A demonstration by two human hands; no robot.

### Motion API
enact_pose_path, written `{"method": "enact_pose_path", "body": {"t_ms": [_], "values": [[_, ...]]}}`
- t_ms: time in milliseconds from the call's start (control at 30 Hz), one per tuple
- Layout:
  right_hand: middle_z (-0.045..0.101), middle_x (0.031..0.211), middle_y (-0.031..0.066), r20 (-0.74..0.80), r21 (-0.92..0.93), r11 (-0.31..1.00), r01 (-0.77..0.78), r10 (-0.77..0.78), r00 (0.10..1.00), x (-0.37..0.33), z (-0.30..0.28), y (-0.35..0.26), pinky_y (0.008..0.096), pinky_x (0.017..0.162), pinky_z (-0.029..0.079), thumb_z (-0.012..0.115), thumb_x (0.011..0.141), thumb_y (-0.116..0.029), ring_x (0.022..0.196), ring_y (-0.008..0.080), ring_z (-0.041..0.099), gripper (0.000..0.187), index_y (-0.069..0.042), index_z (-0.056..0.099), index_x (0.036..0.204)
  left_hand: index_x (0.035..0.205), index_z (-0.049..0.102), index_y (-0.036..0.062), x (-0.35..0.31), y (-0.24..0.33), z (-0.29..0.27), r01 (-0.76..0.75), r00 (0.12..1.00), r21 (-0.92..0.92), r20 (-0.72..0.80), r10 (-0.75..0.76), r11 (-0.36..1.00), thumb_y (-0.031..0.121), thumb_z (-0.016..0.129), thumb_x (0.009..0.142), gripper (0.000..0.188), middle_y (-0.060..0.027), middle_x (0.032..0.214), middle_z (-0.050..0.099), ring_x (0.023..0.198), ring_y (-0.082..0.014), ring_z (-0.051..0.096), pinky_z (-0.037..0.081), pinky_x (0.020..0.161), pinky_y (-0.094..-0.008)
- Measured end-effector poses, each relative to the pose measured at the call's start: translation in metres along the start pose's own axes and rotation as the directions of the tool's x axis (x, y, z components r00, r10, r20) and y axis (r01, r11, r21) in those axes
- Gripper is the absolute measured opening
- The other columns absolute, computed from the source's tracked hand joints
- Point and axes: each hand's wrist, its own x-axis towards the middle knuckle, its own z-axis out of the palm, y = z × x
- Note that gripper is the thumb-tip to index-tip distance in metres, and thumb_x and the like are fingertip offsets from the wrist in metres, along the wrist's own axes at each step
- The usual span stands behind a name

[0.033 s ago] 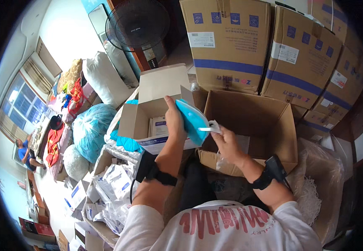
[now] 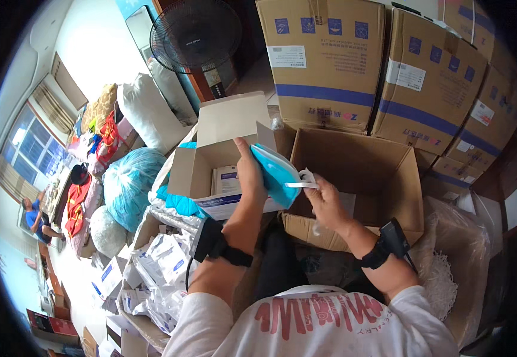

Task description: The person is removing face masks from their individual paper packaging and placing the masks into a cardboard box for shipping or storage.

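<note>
My left hand [image 2: 249,174] is closed round the edge of a blue face mask [image 2: 280,183], with the thumb along its upper left side. The mask is held tilted, and a pale layer shows along its upper edge. White ear loops [image 2: 308,178] come off its right end, pinched between the fingertips of my right hand [image 2: 326,207]. Just behind my left hand stands a small open carton [image 2: 182,174] with raised flaps and white printed packets [image 2: 225,181] inside. Below my right hand is the front of a larger open brown carton [image 2: 307,231].
Tall sealed cartons [image 2: 324,68] stand across the back and right. A black fan [image 2: 196,35] is at the back left. On the left are a box of white packets [image 2: 166,259] and a bag of blue items [image 2: 130,181]. A seated person [image 2: 35,220] is far left.
The mask has turned slightly, showing more of its pale edge. My right hand has shifted a little to the right with the ear loops.
</note>
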Motion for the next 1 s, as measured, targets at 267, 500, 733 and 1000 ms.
{"method": "enact_pose_path", "body": {"t_ms": [267, 500, 733, 1000], "values": [[0.054, 0.079, 0.0040, 0.085, 0.120, 0.769, 0.628, -0.638, 0.765, 0.017, 0.009, -0.054, 0.0239, 0.059, 0.040, 0.046, 0.088, -0.017, 0.062, 0.0095, 0.047, 0.018, -0.002, 0.050, 0.098, 0.053, 0.049, 0.0140, -0.006, -0.026, 0.035, -0.147, 0.953, -0.118, 0.250, 0.173, 0.982, 0.054, 0.046, 0.082, 0.049, 0.0032, 0.051, 0.044, 0.045, -0.0057, 0.038, 0.030, 0.042, -0.0213], [0.053, 0.073, 0.0170, 0.372, -0.116, 0.835, 0.538, -0.466, 0.803, -0.001, 0.012, -0.087, 0.0381, 0.056, 0.041, 0.048, 0.081, -0.015, 0.064, 0.0345, 0.054, 0.017, 0.001, 0.049, 0.078, 0.072, 0.062, 0.0005, 0.059, -0.019, 0.027, -0.607, 0.780, 0.520, 0.245, 0.575, 0.602, 0.045, 0.047, 0.084, 0.048, -0.0041, 0.058, 0.054, 0.053, -0.0152, 0.048, 0.040, 0.051, -0.0321], [0.056, 0.090, 0.0131, 0.149, 0.277, 0.900, 0.337, -0.386, 0.910, -0.082, -0.080, -0.088, 0.0295, 0.065, 0.044, 0.052, 0.083, -0.020, 0.078, 0.0202, 0.056, 0.010, -0.010, 0.052, 0.084, 0.083, 0.051, 0.0093, 0.146, -0.004, -0.077, -0.604, 0.779, 0.059, 0.253, 0.573, 0.795, 0.038, 0.041, 0.089, 0.031, -0.0016, 0.070, 0.051, 0.061, -0.0144, 0.048, 0.041, 0.054, -0.0248], [0.058, 0.075, 0.0083, -0.845, -0.534, 0.469, -0.703, -0.270, 0.462, -0.303, -0.389, 0.002, 0.0289, 0.061, 0.041, 0.047, 0.086, -0.028, 0.066, 0.0160, 0.052, 0.029, 0.000, 0.056, 0.088, 0.060, 0.040, 0.0164, 0.025, -0.027, -0.048, 0.100, 0.963, -0.301, 0.269, -0.016, 0.948, 0.048, 0.034, 0.088, 0.043, 0.0034, 0.052, 0.038, 0.037, -0.0069, 0.030, 0.027, 0.034, -0.0212]]}}
